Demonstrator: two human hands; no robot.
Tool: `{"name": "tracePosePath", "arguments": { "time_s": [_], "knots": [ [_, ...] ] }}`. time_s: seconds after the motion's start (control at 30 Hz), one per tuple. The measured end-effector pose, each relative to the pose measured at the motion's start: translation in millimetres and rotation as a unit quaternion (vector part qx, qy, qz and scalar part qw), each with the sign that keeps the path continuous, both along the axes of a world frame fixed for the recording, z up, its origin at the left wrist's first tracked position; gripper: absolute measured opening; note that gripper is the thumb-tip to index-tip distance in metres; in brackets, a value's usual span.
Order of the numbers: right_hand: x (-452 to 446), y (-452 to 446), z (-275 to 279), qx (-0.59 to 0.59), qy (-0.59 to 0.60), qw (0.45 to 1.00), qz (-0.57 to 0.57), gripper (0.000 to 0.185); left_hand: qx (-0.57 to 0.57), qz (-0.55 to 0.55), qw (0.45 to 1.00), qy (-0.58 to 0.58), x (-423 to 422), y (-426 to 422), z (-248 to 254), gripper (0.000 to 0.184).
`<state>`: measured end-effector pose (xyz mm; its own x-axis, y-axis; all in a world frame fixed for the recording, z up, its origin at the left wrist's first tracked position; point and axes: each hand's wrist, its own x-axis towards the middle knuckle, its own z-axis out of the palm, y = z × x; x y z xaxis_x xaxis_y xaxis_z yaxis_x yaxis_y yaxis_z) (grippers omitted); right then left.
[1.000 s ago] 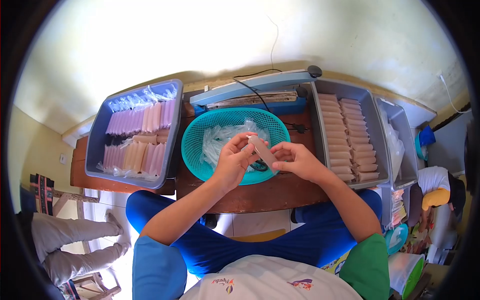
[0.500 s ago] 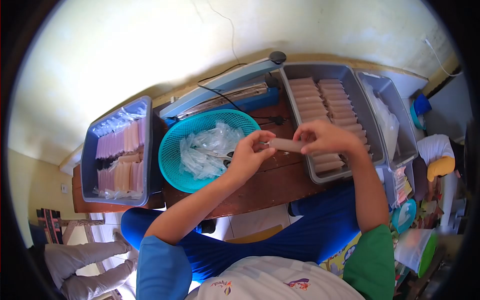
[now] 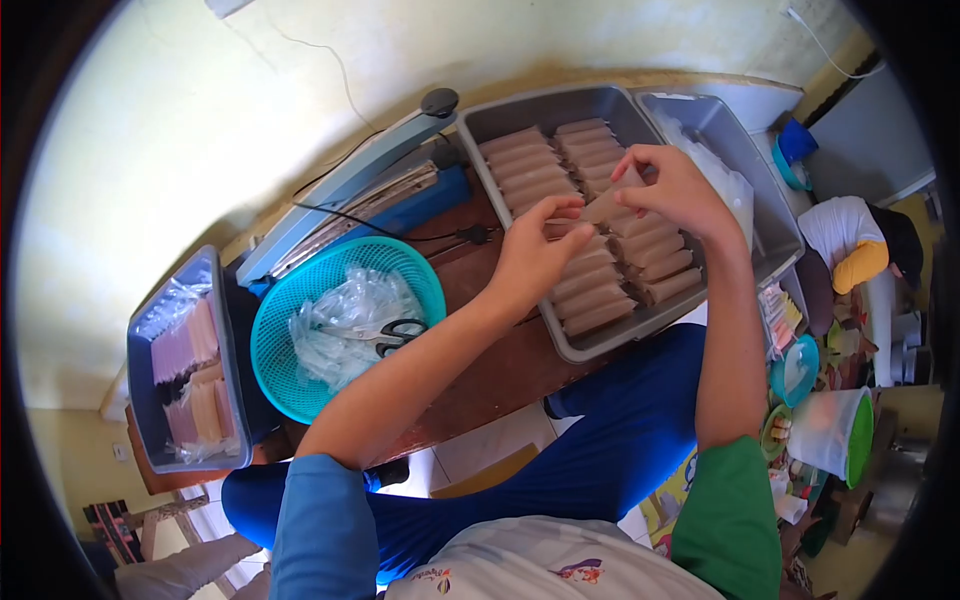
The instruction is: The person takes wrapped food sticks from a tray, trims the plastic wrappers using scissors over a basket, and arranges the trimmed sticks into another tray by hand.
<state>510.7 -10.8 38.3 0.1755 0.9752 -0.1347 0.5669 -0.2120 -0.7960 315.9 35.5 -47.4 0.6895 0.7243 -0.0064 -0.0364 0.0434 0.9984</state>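
- We hold one filled packet [image 3: 606, 207] above the middle of the grey tray [image 3: 560, 103], tilted, its upper end toward the tray's right edge.
- Our right hand [image 3: 678, 190] pinches that upper end between thumb and fingers.
- Our left hand [image 3: 540, 250] curves around the lower end with thumb and fingers a little apart; we cannot tell whether it touches the packet.
- Beneath our hands, brownish-pink packets [image 3: 592, 290] lie side by side in two columns, running from the tray's far edge toward its near edge.
- The tray sits at the right end of the wooden desk [image 3: 468, 280], and just beside its right edge we see a second grey bin [image 3: 700, 104] with whitish plastic [image 3: 735, 195] in it.
- Left of the tray, near the desk's front edge, stands a turquoise basket [image 3: 268, 345] holding clear plastic bags [image 3: 345, 305] and black-handled scissors [image 3: 403, 331].
- Behind the basket, along the desk's far edge, we have a long blue-grey sealer [image 3: 350, 195]; a black plug [image 3: 474, 234] lies between basket and tray.
- At the desk's left end, a blue-grey tub [image 3: 229, 380] carries pink and purple packets [image 3: 188, 342].
- Off to our right, another person [image 3: 845, 240] bends over.
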Motion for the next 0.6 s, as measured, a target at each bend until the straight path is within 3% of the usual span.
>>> {"name": "tracePosePath", "arguments": {
  "time_s": [0.03,0.1,0.17,0.37,0.47,0.53,0.57,0.6],
  "knots": [
    [1.6,1.2,-3.2,0.013,-0.042,0.999,0.017,0.017,-0.001,-0.006,1.0,-0.001,11.5,1.6,1.7,0.039],
    [-2.3,2.2,-7.5,0.054,-0.102,0.993,0.016,0.02,-0.204,-0.033,0.974,-0.093,32.8,5.1,5.0,0.043],
    [-1.0,2.9,-10.7,0.094,-0.163,0.982,0.017,0.023,-0.23,-0.048,0.965,-0.117,46.8,10.3,7.2,0.045],
    [23.0,6.3,-20.4,0.049,0.0,0.996,0.07,0.026,-0.259,-0.057,0.949,-0.172,75.6,22.3,-0.9,0.037],
    [55.7,11.4,-31.3,0.031,-0.092,0.995,-0.025,0.031,-0.28,-0.025,0.945,-0.169,83.0,24.5,-5.8,0.03],
    [75.1,14.2,-46.7,0.057,-0.219,0.971,-0.081,0.029,-0.328,0.001,0.932,-0.157,86.3,26.9,-9.8,0.022],
    [79.6,14.0,-49.8,0.057,-0.219,0.971,-0.082,0.029,-0.328,0.0,0.932,-0.156,87.4,29.0,-12.0,0.022],
    [80.6,13.3,-49.6,-0.008,-0.119,0.988,-0.103,0.029,-0.339,-0.018,0.928,-0.153,88.8,31.5,-15.9,0.02]
  ]
}}
